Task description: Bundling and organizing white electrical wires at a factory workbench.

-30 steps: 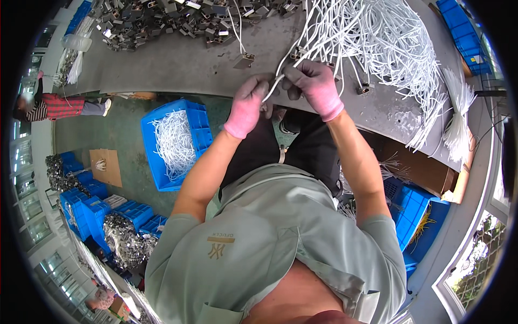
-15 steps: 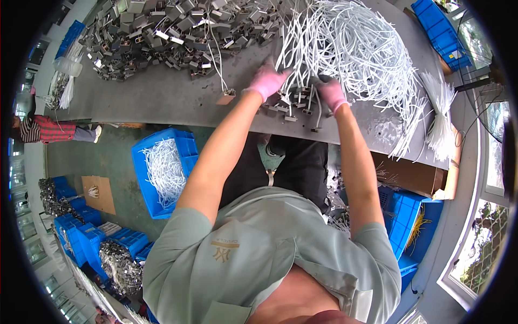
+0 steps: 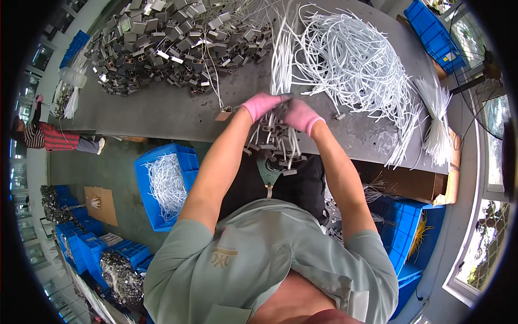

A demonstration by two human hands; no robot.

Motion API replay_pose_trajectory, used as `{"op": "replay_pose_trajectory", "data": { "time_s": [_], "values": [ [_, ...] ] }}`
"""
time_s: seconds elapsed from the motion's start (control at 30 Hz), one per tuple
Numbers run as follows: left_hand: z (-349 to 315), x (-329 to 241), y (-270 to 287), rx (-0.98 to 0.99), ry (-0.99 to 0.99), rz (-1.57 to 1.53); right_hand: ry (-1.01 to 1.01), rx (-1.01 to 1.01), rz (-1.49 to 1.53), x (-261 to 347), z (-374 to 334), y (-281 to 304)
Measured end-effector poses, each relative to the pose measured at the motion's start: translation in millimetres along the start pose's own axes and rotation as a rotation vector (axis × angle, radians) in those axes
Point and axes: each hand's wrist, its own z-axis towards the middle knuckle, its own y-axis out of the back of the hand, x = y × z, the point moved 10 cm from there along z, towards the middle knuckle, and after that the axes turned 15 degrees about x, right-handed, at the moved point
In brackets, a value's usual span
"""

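My left hand [image 3: 261, 106], in a pink glove with dark fingertips, is closed around a bundle of white wires [image 3: 281, 65]. From the other side my right hand [image 3: 302, 115], gloved alike and slightly blurred, grips the same bundle. The wires stretch away across the table beyond my hands. Small grey metal end pieces [image 3: 278, 141] on the near ends hang below my hands, past the table's front edge. Left of my left hand lies a copper-coloured piece [image 3: 224, 115] with white leads. One small metal end piece [image 3: 339, 116] lies right of my right hand.
Grey metal parts [image 3: 156, 46] are heaped at the table's far left, a tangled pile of white wires [image 3: 356, 59] at the right. A tied white bundle [image 3: 436, 121] lies at the right edge. A blue crate [image 3: 189, 162] stands on the floor. Another person [image 3: 54, 136] is far left.
My hands have come together around the wires, the right one moving left. The bundle is now apart from the big pile, its metal ends drawn nearer me over the table edge.
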Motion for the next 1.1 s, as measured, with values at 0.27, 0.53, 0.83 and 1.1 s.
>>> {"op": "replay_pose_trajectory", "data": {
  "time_s": [0.27, 0.53, 0.83, 1.1],
  "values": [
    [-16, -17, -8, -0.08, -0.103, -0.314, 0.106, -0.77, -0.041, 5, -86, 82],
    [-21, -16, -24, -0.021, -0.12, -0.214, 0.115, -0.327, -0.084, -35, -23, -1],
    [-53, -6, -40, -0.098, -0.096, -0.006, 0.247, -0.262, 0.44, -28, -62, 23],
    [-135, -115, -89, -0.169, -0.574, 0.329, 0.762, -0.518, 0.726, 82, -120, 115]
  ]
}}
